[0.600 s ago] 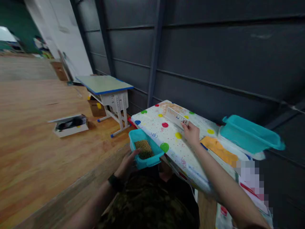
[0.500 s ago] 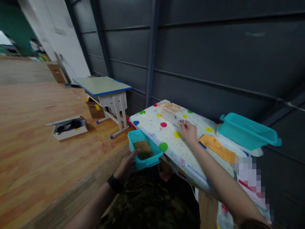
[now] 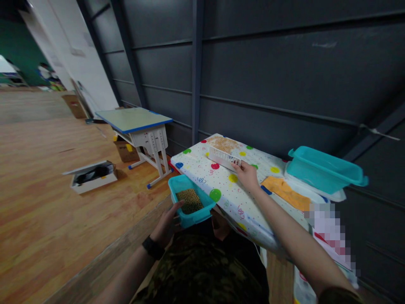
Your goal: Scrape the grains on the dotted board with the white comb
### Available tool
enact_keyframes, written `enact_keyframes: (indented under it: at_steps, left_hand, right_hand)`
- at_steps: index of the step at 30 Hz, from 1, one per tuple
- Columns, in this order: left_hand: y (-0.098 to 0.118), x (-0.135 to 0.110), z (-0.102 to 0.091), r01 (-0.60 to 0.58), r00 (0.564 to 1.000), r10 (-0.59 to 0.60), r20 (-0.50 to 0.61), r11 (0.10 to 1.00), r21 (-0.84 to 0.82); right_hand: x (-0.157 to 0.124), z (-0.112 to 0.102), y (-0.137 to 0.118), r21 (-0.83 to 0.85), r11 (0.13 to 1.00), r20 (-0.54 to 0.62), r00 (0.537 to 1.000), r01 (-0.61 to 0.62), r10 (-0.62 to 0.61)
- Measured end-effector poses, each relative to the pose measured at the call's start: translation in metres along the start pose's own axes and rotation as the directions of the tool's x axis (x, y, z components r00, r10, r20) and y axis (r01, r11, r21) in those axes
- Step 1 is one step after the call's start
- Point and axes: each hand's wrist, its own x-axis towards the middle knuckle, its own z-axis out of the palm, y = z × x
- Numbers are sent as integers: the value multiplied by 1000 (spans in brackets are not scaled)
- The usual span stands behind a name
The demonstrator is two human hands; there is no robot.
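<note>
Slightly leftward since 0.6 s ago, the white slotted basket [image 3: 223, 159] has shifted nearer the red dot [image 3: 215, 166] on the spotted tablecloth [image 3: 196, 166], in front of scattered grains [image 3: 223, 144]. Thumb and fingers of the right hand [image 3: 247, 175] pinch its right end. Beside the table's near edge, the left hand [image 3: 166, 223] grips a teal tub [image 3: 194, 218] holding beans [image 3: 190, 200], thumb over the rim. 1 orange cloth [image 3: 286, 192] lies right.

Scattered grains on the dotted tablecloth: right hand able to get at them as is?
Likely yes: the right hand grips a white slotted basket right beside the scattered grains, with nothing visible between basket and grains.
</note>
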Motion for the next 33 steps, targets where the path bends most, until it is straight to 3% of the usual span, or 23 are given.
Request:
enact_keyframes:
  at_steps: [18, 25, 33]
  left_hand:
    - [-3, -4, 1, -18, 1000, 18, 25, 1000, 5]
    - [-8, -8, 2, -9, 999, 10, 45, 1000, -27]
    - [-8, -6, 5, 28, 997, -25, 69, 999, -33]
  right_hand:
    - [-15, 6, -19, -106, 993, 0, 998, 58, -59]
    - [-20, -17, -32, -238, 969, -26, 997, 61, -69]
    - [-61, -39, -41, -252, 960, 23, 992, 122, -120]
